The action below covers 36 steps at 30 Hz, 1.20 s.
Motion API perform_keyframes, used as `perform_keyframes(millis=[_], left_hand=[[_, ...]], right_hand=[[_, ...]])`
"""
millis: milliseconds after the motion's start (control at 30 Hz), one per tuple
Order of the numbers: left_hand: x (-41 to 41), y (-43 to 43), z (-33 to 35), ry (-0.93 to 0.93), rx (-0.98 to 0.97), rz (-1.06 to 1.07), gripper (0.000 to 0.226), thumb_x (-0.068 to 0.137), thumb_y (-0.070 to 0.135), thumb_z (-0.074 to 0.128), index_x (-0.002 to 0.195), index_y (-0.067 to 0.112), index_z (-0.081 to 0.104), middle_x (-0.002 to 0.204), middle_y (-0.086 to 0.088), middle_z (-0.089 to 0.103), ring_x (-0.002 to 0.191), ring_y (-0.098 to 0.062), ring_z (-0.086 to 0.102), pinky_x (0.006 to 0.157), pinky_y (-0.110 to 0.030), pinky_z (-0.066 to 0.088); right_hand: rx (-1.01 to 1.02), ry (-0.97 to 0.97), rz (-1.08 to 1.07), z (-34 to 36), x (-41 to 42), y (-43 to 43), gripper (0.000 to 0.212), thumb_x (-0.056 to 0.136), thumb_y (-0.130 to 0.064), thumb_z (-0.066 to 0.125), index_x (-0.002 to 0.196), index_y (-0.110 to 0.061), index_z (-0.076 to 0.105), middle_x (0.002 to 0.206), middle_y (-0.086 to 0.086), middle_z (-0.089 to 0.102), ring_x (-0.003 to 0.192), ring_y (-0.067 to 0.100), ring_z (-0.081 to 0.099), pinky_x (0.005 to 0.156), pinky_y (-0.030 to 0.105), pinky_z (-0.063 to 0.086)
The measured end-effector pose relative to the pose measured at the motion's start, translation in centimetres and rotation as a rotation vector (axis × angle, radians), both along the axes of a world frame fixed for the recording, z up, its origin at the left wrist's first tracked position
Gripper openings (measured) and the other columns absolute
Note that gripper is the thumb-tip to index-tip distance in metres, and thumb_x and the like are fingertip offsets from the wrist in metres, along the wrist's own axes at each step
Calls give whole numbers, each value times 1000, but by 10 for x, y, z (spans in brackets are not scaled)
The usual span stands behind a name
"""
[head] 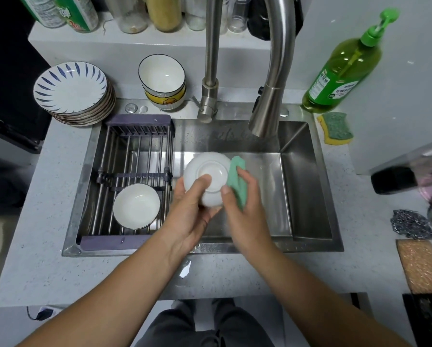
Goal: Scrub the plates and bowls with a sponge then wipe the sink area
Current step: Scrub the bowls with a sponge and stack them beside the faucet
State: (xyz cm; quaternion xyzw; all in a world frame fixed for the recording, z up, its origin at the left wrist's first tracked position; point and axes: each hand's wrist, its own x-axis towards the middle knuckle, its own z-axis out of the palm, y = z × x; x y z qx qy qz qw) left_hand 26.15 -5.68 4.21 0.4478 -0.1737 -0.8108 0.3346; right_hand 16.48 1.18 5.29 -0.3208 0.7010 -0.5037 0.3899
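Over the steel sink (297, 186), my left hand (189, 209) grips a white bowl (207, 171) turned bottom up, thumb on its base. My right hand (242, 201) holds a green sponge (237, 181) pressed against the bowl's right side. Another white bowl (136, 205) sits upright on the drying rack (134, 156) in the sink's left half. A stack of blue-patterned plates (72, 88) and stacked bowls (162, 78) stand on the counter behind the rack.
The tall faucet (272, 96) hangs over the sink's back. A green dish-soap bottle (345, 68) and a yellow-green sponge (336, 126) sit at the back right. A steel scourer (410, 224) and a brown cloth (420, 266) lie on the right counter. Bottles line the rear ledge.
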Motion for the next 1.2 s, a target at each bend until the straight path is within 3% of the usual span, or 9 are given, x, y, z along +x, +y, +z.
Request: perform_keyframes(millis=[133, 300, 467, 567, 767, 833, 933, 1100, 1200], left_hand=[[0, 8, -4, -46, 36, -102, 46, 96, 17, 68, 140, 19, 53, 132, -13, 69, 123, -29, 67, 108, -54, 50], [14, -15, 3, -260, -58, -386, 46, 85, 12, 80, 125, 20, 60, 121, -7, 71, 97, -20, 74, 91, -47, 60], [21, -34, 11, -268, -91, -713, 61, 71, 28, 85, 129, 26, 65, 120, -7, 75, 107, -27, 74, 83, -50, 63], [17, -32, 8, -246, -52, -625, 60, 75, 30, 80, 131, 20, 63, 113, -8, 76, 101, -29, 75, 79, -50, 64], [8, -17, -5, -73, 208, -323, 57, 86, 37, 71, 138, 16, 60, 118, -11, 75, 92, -27, 76, 83, -47, 63], [3, -8, -4, -33, 247, -265, 51, 91, 36, 69, 136, 13, 62, 116, -11, 76, 93, -26, 76, 85, -46, 62], [-4, 1, -4, -33, 260, -202, 43, 93, 33, 69, 131, 13, 64, 112, -11, 77, 94, -28, 76, 83, -47, 63], [-3, -9, 2, 15, 248, -102, 48, 97, 33, 63, 136, 5, 62, 119, -16, 75, 100, -26, 75, 86, -42, 62], [-5, -4, -1, -35, 203, -132, 55, 93, 33, 68, 141, 9, 57, 125, -17, 72, 107, -30, 74, 86, -46, 63]], right_hand=[[68, 91, -40, 6, -21, -17, 41, 95, -28, 63, 133, -31, 48, 131, -7, 54, 115, 8, 57, 95, 22, 51], [107, 252, 233, 12, -51, -20, 32, 90, -27, 68, 118, -34, 55, 118, -14, 58, 104, -1, 57, 84, 10, 44], [101, 216, 335, 11, -56, -23, 27, 92, -21, 66, 116, -33, 63, 115, -18, 61, 101, -9, 57, 84, 7, 43], [87, 63, 216, 8, -50, -20, 41, 104, -22, 49, 143, -33, 49, 132, -20, 52, 116, -16, 49, 97, 8, 40], [36, 412, 283, -7, -12, 14, 53, 104, -25, 28, 155, -34, 18, 163, -21, 13, 148, -9, 1, 122, 16, 5], [26, 421, 250, -17, -17, 12, 53, 103, -25, 30, 155, -33, 21, 164, -18, 16, 150, -7, 4, 124, 21, 7], [68, 205, 52, -23, -30, -3, 52, 103, -30, 31, 155, -32, 32, 160, -17, 29, 147, -3, 24, 123, 35, 24], [30, 366, 227, -14, -2, 16, 56, 105, -14, 39, 156, -32, 25, 164, -21, 14, 148, -9, 11, 117, 10, 16], [6, 277, 72, -14, -13, 8, 48, 103, -16, 45, 147, -35, 40, 151, -19, 38, 135, -15, 32, 103, 4, 33]])
